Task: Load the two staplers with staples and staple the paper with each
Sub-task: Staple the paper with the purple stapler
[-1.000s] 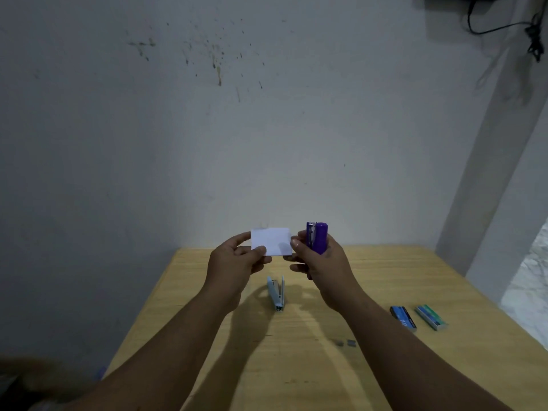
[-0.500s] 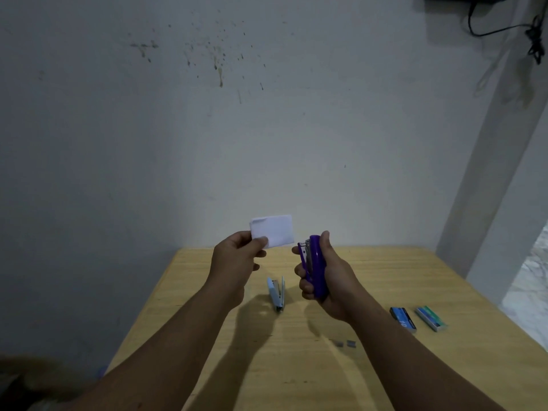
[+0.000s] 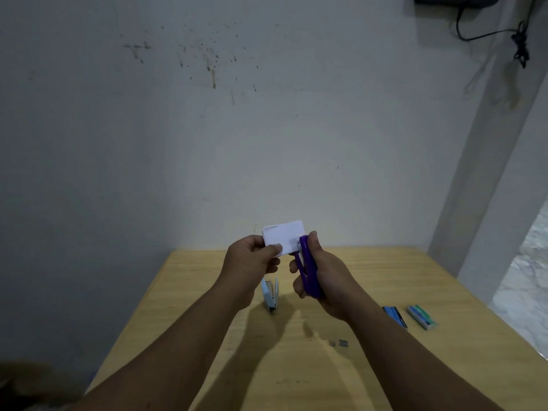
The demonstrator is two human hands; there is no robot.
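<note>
Paper (image 3: 285, 236) being pinched by left hand (image 3: 248, 261), presenting its edge to purple stapler (image 3: 309, 269) gripped in right hand (image 3: 327, 275); blue stapler (image 3: 270, 294) lying below on desk (image 3: 385, 271).

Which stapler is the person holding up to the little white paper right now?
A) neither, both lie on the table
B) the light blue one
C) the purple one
C: the right hand grips the purple stapler with its tip at the paper held by the left hand, while the light blue stapler lies on the table.
</note>
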